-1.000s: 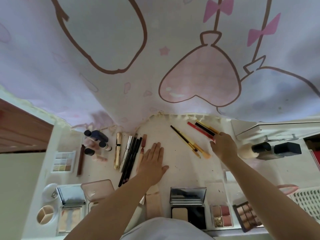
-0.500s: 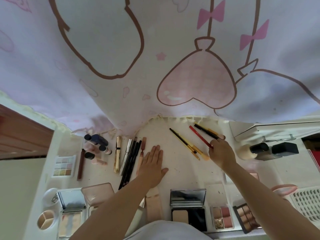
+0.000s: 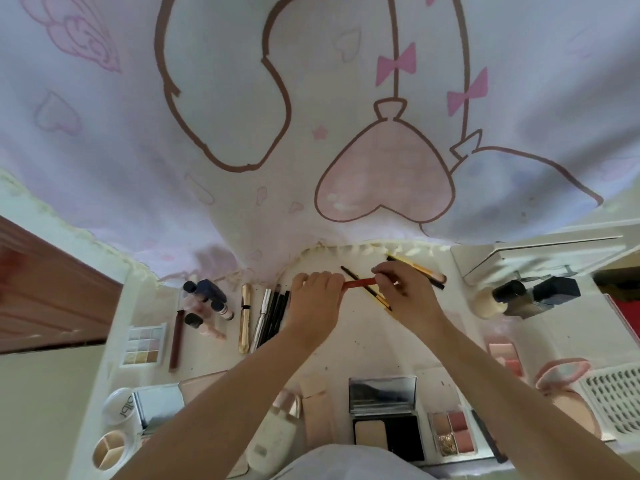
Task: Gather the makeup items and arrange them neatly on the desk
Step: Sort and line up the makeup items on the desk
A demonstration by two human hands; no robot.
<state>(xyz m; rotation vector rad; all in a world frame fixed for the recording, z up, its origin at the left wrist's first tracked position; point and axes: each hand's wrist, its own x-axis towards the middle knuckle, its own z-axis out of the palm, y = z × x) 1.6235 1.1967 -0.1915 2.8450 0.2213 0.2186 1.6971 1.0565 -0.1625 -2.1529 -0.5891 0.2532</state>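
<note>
Red pencil between both hands' grip; jar lid lettering unreadable.

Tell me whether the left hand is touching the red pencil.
Touching. The head view shows the left hand with its fingers curled over one end of the red pencil.

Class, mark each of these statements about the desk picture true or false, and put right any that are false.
1. Both hands hold the red pencil. True.
2. The left hand lies flat on the desk. False: its fingers curl round one end of the pencil.
3. The gold tube lies left of the row of black pencils. True.
4. The right hand grips the foundation bottle. False: the bottle lies apart, further right.
</note>
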